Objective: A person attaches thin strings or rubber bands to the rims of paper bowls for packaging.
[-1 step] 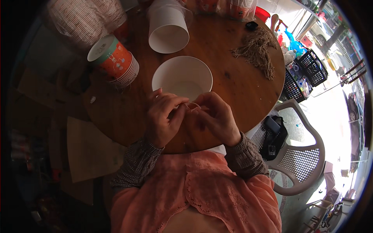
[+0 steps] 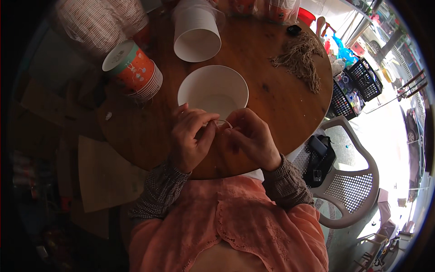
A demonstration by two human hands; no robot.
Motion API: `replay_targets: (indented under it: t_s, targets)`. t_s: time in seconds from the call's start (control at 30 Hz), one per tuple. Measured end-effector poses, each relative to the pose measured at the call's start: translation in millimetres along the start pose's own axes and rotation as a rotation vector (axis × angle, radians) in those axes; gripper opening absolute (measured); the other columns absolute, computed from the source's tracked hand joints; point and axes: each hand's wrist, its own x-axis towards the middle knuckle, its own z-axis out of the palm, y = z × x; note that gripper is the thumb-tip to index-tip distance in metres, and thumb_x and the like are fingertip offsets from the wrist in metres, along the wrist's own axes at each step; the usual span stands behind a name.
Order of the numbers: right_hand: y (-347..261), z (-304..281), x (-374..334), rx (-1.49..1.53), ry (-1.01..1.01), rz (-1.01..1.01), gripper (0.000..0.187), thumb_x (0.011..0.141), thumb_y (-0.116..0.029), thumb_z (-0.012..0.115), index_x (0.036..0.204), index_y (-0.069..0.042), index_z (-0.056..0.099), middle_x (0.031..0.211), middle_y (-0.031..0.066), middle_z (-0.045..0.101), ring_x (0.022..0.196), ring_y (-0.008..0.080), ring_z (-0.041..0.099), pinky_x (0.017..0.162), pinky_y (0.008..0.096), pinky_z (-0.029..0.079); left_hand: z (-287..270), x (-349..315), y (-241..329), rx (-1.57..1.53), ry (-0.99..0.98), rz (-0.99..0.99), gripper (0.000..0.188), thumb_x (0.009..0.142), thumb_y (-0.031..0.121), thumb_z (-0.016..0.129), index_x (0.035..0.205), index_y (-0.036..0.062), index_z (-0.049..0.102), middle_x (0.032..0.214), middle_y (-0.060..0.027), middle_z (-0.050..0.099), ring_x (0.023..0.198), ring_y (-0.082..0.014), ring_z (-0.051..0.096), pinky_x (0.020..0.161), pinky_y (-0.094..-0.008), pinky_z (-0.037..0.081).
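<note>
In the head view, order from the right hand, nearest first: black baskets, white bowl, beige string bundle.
1. White bowl: just ahead of the right hand, slightly left.
2. Beige string bundle: ahead right, on the table.
3. Black baskets: right, beyond the table.

From the wearer's head we look steeply down through one wide fisheye, pink cloth (image 2: 263,217) close below us, left hand (image 2: 192,138) and right hand (image 2: 254,138) near mid-view, the table (image 2: 283,115) stretching away ahead; rightward we take in a chair (image 2: 368,174) and the bright street (image 2: 385,129).
</note>
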Motion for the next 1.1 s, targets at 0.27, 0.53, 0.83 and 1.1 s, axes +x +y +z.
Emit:
replay_targets:
  t_s: [0.27,0.53,0.83,1.1]
  targets:
    - [-4,19,-4,-0.357,-0.01,-0.121,0.021,0.088,-0.008,0.066,0.107,0.0,0.06,0.089,0.0076,0.065,0.076,0.0121,0.064,0.066,0.027,0.052,-5,-5,3,-0.03,0.033,-0.058,0.019,0.084,0.001,0.064,0.101,0.0089,0.067,0.088,-0.0006,0.07,0.088,-0.0147,0.066,0.104,-0.0381,0.033]
    - [7,24,0,-0.52,0.143,-0.297,0.023,0.084,-0.006,0.069,0.106,-0.003,0.065,0.086,0.0069,0.063,0.073,0.0126,0.061,0.065,0.0276,0.05,-7,-9,1,-0.115,0.051,-0.124,0.014,0.085,0.003,0.068,0.097,0.0086,0.064,0.092,-0.0013,0.071,0.086,-0.0132,0.068,0.104,-0.0381,0.033]
    - [-29,2,9,-0.016,-0.097,0.161,0.012,0.093,-0.01,0.061,0.094,0.002,0.06,0.078,0.002,0.063,0.072,0.0081,0.061,0.064,0.024,0.05,-15,-5,-4,-0.461,-0.11,-0.319,0.007,0.088,0.002,0.068,0.094,0.0038,0.064,0.095,-0.0042,0.07,0.086,-0.0123,0.068,0.095,-0.0318,0.045]
    - [-26,6,26,-0.292,0.0,-0.271,0.009,0.091,-0.007,0.061,0.094,0.0,0.061,0.081,0.0049,0.065,0.075,0.0084,0.063,0.066,0.0247,0.051,-17,3,1,-0.837,-0.179,-0.496,0.017,0.091,0.006,0.066,0.105,-0.0035,0.064,0.096,-0.0077,0.069,0.088,-0.0123,0.067,0.082,-0.0242,0.053]
